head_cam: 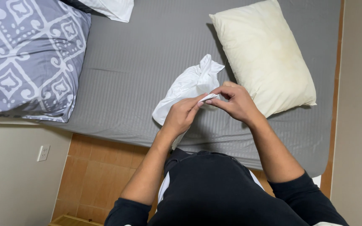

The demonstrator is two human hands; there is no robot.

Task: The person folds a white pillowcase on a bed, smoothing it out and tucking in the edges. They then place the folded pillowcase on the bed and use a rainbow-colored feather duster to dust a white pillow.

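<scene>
View from above, looking down at a bed w/ a grey sheet (147, 54). A crumpled white pillowcase (189, 86) is held over the sheet, near the bed's front edge, approx. centre of view. Its near edge is pinched by both hands, which are brought close together, fingertips almost meeting. The left hand (182, 115) is closed on the cloth w/ thumb and forefinger; the rest of the cloth is bunched above and beside it. The right hand (236, 102) is also closed on the same edge, fingers curled narrow round a small fold. A bare cream pillow (265, 54) is laid on the sheet just beside the right hand, tilted, at upper right. A grey-and-white patterned pillow (28, 56) is seen at upper left, well apart from the hands. A second white pillow corner (112, 8) is cut off at the top edge. Below the bed, orange-brown floor tiles (97, 175) and a wall socket (43, 152) at lower left are shown. Dark sleeves are pushed up the forearms.
</scene>
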